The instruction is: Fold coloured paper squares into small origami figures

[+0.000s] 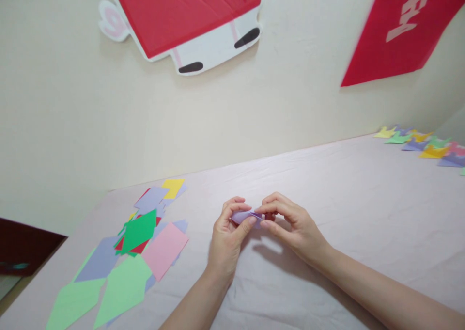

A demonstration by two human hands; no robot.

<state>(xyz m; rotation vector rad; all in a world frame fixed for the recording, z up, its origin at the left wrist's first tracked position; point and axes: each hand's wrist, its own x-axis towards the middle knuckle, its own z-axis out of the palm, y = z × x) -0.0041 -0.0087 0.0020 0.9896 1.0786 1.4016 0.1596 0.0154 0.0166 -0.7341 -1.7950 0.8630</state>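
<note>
A small folded piece of purple paper (240, 217) is held just above the cloth, between both hands. My left hand (232, 228) pinches its left side, thumb in front and fingers behind. At the right end, my right hand (286, 221) grips the paper's edge between thumb and fingertips. Part of the paper is hidden behind the fingers, so its full folded shape does not show. A shadow of the hands falls on the cloth below.
A pale cloth (327, 189) covers the surface up to the wall. Loose coloured sheets, including a green sheet (140, 230) and a pink sheet (166, 250), lie at left. Several folded paper shapes (434, 150) stand at far right. Red decorations (403, 34) hang on the wall.
</note>
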